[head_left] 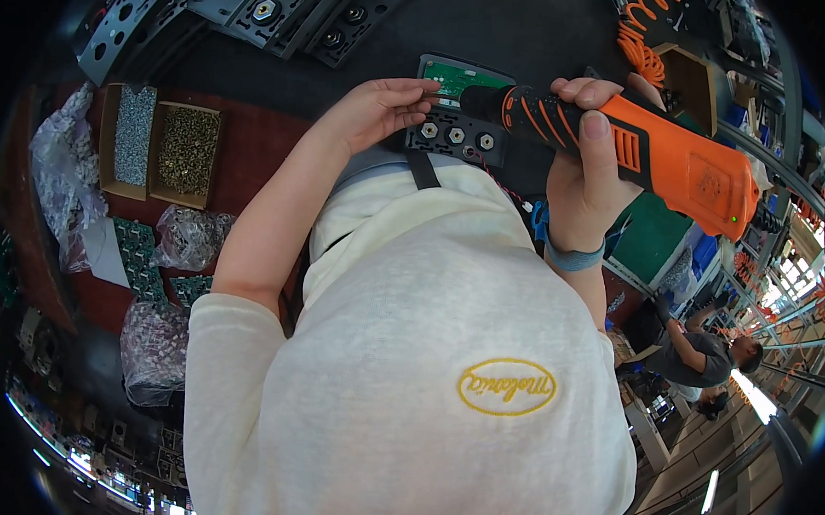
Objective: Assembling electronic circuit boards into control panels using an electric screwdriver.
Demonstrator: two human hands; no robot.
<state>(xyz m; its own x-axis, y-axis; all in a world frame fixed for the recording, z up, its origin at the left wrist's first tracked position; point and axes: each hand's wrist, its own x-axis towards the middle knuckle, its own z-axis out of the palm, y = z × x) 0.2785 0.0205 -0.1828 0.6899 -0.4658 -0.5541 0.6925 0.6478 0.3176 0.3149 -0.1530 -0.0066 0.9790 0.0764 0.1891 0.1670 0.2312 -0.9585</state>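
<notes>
My right hand (585, 172) is wrapped round an orange and black electric screwdriver (651, 141), its nose aimed left. Close to the tip of its thin bit, the fingers of my left hand (390, 111) are drawn together in a pinch. Whatever small thing may be between those fingertips is hidden. Just beyond them a green circuit board (467, 76) lies in a dark grey housing (431, 60). On the housing's near side is a black panel (443, 149) with three round sockets with hex nuts. A thin red wire runs off to its right.
On the left, cardboard boxes hold silvery screws (134, 132) and brass-coloured screws (187, 149). Plastic bags of parts (63, 171) and small green boards (138, 256) lie beside them. More grey housings (264, 11) sit at the far left. An orange coiled hose (641, 45) hangs far right; a co-worker (702, 351) is at right.
</notes>
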